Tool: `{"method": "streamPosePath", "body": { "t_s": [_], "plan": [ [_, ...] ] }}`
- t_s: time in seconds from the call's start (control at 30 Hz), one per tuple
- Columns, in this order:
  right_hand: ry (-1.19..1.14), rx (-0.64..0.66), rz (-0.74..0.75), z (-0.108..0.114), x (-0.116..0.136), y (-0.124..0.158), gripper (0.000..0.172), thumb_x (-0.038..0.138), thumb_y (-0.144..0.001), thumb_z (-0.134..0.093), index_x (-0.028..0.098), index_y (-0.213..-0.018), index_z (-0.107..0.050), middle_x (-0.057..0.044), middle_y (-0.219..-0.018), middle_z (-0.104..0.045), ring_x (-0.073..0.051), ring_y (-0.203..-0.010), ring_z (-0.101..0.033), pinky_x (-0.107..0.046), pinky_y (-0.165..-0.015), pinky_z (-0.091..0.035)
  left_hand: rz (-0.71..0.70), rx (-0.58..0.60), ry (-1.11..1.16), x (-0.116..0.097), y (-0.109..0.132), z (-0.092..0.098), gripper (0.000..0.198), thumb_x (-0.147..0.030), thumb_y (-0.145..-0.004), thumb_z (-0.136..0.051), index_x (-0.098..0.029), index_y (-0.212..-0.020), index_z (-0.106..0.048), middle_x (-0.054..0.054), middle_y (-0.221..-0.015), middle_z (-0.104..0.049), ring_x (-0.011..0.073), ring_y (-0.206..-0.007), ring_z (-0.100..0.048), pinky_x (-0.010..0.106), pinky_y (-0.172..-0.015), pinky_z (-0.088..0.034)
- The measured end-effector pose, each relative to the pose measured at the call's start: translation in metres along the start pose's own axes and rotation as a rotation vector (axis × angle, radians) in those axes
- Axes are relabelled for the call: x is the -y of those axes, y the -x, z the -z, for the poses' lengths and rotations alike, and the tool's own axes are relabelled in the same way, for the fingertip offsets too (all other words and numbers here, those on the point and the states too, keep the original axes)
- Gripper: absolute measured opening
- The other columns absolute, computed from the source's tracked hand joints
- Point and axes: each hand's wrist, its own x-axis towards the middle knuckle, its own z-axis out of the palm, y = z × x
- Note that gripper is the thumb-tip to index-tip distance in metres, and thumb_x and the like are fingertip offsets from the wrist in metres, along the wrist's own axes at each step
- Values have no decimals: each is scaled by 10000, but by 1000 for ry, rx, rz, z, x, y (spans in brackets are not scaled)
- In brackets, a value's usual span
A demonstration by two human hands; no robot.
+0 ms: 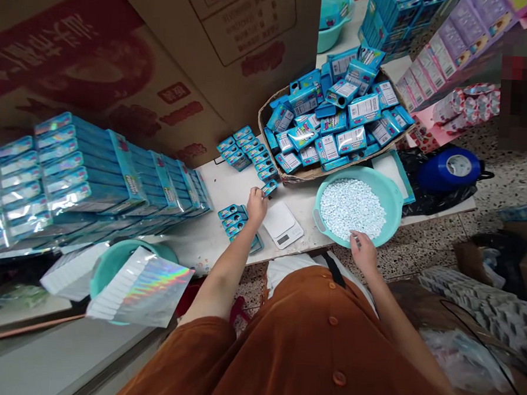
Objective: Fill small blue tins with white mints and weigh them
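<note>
My left hand [257, 207] is closed on a small blue box [270, 188] at the near end of a row of similar blue boxes [260, 162]. Below it, a white digital scale [283, 224] lies on the white table, with another group of blue boxes [233, 219] to its left. At the near rim of a teal basin [397, 213] filled with small pale pieces [353, 208] is my right hand [364, 251]. Its thumb and fingertips are bent together over the pieces; whatever is between them is too small to name.
A carton [286, 178] heaped with blue boxes stands behind the scale and basin. Wrapped blue packs [92, 177] are stacked at left, near a large brown carton [186, 58]. A blue tape roll [450, 169] lies right of the basin; pink and purple packs [457, 48] stand behind.
</note>
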Motion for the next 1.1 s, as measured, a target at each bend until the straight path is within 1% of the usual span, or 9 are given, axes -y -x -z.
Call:
{"method": "streamPosePath", "body": {
  "t_s": [0.13,0.27,0.43,0.67,0.73,0.8,0.9,1.0,1.1],
  "plan": [
    [-6,-1,7,3,-4,-7,349,365,-902,-388,179,-1077,-626,-116,-1040,-650,-214,-860,-607,-348,-770,-491,1,-140,61,9,43,28,100,-170,-793,-534,-211,-830,-450,82,-1029,-490,220,-1003,-518,329,-853,-430],
    [-22,17,23,2,-6,-14,354,368,-899,-389,182,-1087,-624,-116,-1022,-649,-215,-851,-602,-340,-744,-487,14,-151,104,6,85,44,134,-219,-801,-555,-218,-784,-422,75,-1016,-501,218,-1019,-518,335,-874,-432],
    [-32,15,37,1,-3,-22,342,355,-892,-397,181,-1073,-629,-105,-998,-650,-195,-786,-596,-327,-722,-478,14,-114,165,-8,108,31,135,-183,-785,-554,-220,-782,-423,69,-1001,-516,212,-995,-533,327,-849,-445],
    [-27,-17,58,5,-9,-24,339,357,-890,-402,178,-1070,-627,-102,-1014,-649,-192,-797,-590,-327,-730,-472,-18,-16,177,-11,109,7,123,-144,-788,-529,-213,-842,-443,63,-982,-513,211,-1008,-534,342,-878,-446],
    [-29,-21,60,4,-11,-24,341,362,-889,-399,180,-1065,-628,-100,-1015,-650,-193,-800,-588,-331,-734,-472,-32,-25,154,-10,111,7,223,-163,-774,-569,-205,-965,-460,82,-1042,-513,231,-1068,-513,369,-919,-435],
    [-28,-12,59,3,-12,-25,345,368,-888,-398,180,-1061,-629,-99,-1007,-650,-192,-789,-585,-331,-727,-471,-36,-68,121,-9,118,10,411,-208,-752,-629,-194,-1114,-435,119,-1157,-484,261,-1162,-462,402,-980,-404],
    [-22,8,64,0,-10,-27,348,366,-883,-400,175,-1057,-633,-103,-991,-649,-190,-768,-584,-330,-713,-470,-23,-139,95,-7,141,14,524,-288,-768,-642,-184,-1219,-395,151,-1243,-446,281,-1219,-420,430,-1024,-373],
    [-28,24,87,-4,-9,-28,346,361,-878,-407,168,-1052,-636,-107,-987,-649,-193,-780,-587,-332,-729,-472,-6,-149,107,-3,179,12,423,-314,-825,-575,-185,-1198,-423,141,-1186,-500,267,-1178,-455,433,-1015,-384],
    [-29,45,94,-6,-10,-27,350,364,-876,-405,170,-1056,-634,-107,-995,-647,-194,-782,-591,-332,-732,-475,37,-89,127,4,220,2,346,-311,-845,-543,-192,-1158,-460,125,-1129,-544,262,-1123,-497,435,-975,-416]
  ]
}}
